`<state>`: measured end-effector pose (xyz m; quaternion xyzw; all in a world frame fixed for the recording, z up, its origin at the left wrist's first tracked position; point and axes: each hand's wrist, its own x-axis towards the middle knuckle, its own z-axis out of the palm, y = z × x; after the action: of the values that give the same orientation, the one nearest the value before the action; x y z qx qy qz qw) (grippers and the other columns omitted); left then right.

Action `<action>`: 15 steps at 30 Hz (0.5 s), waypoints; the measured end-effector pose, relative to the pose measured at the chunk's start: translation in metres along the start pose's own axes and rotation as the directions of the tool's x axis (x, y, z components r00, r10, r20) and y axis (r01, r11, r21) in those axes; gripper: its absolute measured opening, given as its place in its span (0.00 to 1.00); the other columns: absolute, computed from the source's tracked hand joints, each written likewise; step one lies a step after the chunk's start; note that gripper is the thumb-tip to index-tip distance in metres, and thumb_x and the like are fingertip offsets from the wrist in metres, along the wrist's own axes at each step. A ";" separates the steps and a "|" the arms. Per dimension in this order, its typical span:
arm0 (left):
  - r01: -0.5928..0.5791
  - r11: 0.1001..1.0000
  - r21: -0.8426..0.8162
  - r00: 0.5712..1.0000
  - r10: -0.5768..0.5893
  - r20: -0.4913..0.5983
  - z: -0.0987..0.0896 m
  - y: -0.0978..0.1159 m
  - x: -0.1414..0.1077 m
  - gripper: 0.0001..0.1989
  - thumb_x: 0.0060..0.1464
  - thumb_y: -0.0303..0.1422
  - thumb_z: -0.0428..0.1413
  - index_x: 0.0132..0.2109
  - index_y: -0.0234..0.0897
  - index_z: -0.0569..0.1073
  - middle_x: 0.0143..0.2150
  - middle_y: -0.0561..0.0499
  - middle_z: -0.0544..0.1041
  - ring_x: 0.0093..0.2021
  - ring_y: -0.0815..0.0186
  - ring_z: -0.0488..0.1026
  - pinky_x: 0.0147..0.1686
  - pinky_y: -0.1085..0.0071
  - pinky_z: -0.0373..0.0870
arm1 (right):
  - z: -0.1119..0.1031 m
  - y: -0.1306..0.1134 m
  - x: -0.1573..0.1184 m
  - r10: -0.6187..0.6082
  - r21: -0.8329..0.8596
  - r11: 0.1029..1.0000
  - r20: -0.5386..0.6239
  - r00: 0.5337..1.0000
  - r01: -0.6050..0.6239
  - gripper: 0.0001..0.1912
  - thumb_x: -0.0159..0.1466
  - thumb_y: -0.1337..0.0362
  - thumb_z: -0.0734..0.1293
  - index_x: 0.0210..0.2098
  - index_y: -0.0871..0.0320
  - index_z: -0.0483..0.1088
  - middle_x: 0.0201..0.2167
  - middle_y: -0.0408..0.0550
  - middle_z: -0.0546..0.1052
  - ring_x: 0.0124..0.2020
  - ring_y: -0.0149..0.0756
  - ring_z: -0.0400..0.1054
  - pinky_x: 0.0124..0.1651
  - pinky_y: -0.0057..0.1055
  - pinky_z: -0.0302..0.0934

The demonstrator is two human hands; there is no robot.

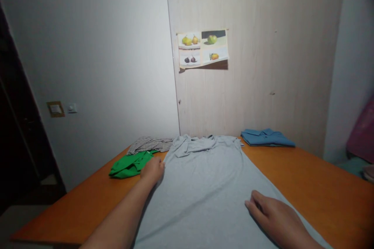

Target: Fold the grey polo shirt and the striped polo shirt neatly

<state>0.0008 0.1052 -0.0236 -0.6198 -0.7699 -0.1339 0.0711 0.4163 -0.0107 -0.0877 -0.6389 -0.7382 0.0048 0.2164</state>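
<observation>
A light grey T-shirt (201,194) lies spread lengthwise over the table, its collar end at the far side, bunched and rumpled. My left hand (152,169) is closed at the shirt's left edge and appears to grip the cloth there, beside a crumpled green garment (131,164). Over the right side of the shirt is my right hand (271,212), its fingers curled in and the thumb close to the forefinger. No cloth shows between them. Diagonal creases run across the shirt's lower half.
The orange-brown table (309,179) meets a pale wood panel at the back. A folded blue collared shirt (267,138) sits at the far right. Behind the green garment lies a striped garment (149,144). A fruit picture sheet (203,48) hangs on the panel.
</observation>
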 end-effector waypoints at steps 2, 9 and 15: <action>0.018 0.999 0.031 1.000 -0.019 0.008 0.005 0.004 0.010 0.19 0.63 0.44 0.47 0.43 0.36 0.76 0.48 0.38 0.80 0.46 0.53 0.78 0.36 0.67 0.68 | 0.001 0.002 0.001 0.009 0.018 1.000 0.007 1.000 -0.009 0.16 0.69 0.50 0.57 0.31 0.51 0.65 0.26 0.46 0.78 0.32 0.46 0.72 0.31 0.34 0.43; -0.026 0.992 0.123 0.999 0.023 0.024 0.024 0.016 0.030 0.21 0.62 0.43 0.49 0.49 0.30 0.77 0.52 0.31 0.78 0.52 0.47 0.76 0.46 0.58 0.72 | 0.005 0.005 0.002 0.041 0.061 0.997 0.053 0.998 -0.044 0.17 0.69 0.48 0.58 0.30 0.51 0.64 0.25 0.44 0.77 0.31 0.45 0.73 0.31 0.34 0.44; 0.036 0.989 0.140 0.996 -0.047 0.076 0.031 0.012 0.041 0.19 0.64 0.30 0.43 0.48 0.30 0.78 0.50 0.30 0.79 0.49 0.49 0.79 0.44 0.58 0.73 | 0.001 0.002 0.000 0.052 0.053 0.997 0.041 0.998 -0.055 0.16 0.68 0.49 0.59 0.29 0.51 0.65 0.23 0.44 0.76 0.29 0.43 0.71 0.31 0.34 0.45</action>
<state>0.0051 0.1555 -0.0406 -0.6020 -0.7923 -0.0570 0.0808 0.4183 -0.0097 -0.0888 -0.6520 -0.7246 0.0433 0.2188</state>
